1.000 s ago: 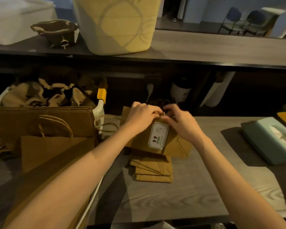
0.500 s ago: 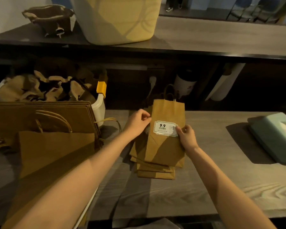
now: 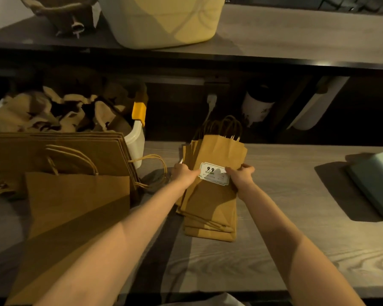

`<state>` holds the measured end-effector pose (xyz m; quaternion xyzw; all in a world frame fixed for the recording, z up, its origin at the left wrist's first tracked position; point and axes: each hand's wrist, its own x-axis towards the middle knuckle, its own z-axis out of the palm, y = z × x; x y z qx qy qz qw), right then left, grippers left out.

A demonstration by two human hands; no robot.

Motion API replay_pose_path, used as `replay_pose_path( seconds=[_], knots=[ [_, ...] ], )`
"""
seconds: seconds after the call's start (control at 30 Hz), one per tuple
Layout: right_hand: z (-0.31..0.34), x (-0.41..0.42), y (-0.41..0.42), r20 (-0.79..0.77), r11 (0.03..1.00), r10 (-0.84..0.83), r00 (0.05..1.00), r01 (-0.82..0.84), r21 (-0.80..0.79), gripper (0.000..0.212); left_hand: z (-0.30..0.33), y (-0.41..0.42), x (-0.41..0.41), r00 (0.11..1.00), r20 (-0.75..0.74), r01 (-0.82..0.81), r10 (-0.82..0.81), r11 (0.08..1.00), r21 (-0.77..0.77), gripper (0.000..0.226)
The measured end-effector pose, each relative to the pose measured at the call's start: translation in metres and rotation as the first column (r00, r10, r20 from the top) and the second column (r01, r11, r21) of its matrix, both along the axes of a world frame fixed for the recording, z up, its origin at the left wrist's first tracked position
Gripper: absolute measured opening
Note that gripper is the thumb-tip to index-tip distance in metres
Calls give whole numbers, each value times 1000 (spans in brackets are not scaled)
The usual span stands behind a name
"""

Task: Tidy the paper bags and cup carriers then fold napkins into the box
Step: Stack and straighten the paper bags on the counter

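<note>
A stack of small brown paper bags (image 3: 210, 202) lies on the wooden counter (image 3: 274, 250), its top bag carrying a white "9.9" label (image 3: 213, 176). My left hand (image 3: 182, 174) grips the stack's left edge and my right hand (image 3: 241, 176) grips its right edge, both at label height. The twisted handles (image 3: 224, 125) point away from me. Larger brown bags (image 3: 75, 195) are stacked at the left. A white bin (image 3: 135, 140) behind them holds crumpled brown cup carriers (image 3: 53, 111).
A pale green tissue box (image 3: 376, 184) sits at the right edge of the counter. On the upper shelf stand a large yellow-white tub (image 3: 164, 18) and a brown cup carrier (image 3: 62, 14). A dark-lidded cup (image 3: 258, 104) and a white roll (image 3: 316, 107) sit under the shelf.
The labelled bag has been laid flat onto the stack with its handles pointing away. Both hands have moved from its top edge to the sides of the stack.
</note>
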<state>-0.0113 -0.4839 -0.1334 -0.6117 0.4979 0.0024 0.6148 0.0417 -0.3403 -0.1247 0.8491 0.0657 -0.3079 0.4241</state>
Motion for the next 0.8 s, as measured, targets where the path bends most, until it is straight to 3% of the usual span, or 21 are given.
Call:
replay_pose_path(
  seconds=[0.07,0.27,0.4,0.43,0.63,0.8],
  knots=[
    [2,3,1,-37,995,-22,999,25,93,60,0,1,1,998,-54,-26,24,999,-45,62],
    [-5,-3,1,-39,987,90,995,-84,137,45,1,2,-10,995,-83,50,-57,995,-88,55],
    [-6,-10,-8,-22,989,133,991,-131,70,96,3,5,-16,999,7,52,-52,988,-147,48],
    [0,-14,-9,-17,991,131,991,-131,39,99,7,4,-19,997,37,76,-71,983,-166,50],
    [40,-43,-10,190,985,137,972,-114,-129,75,38,-5,-30,960,235,200,-152,960,-196,61],
    [80,-56,-10,378,946,253,890,-147,-289,61,69,-5,-30,910,375,278,-176,930,-240,67]
  ],
)
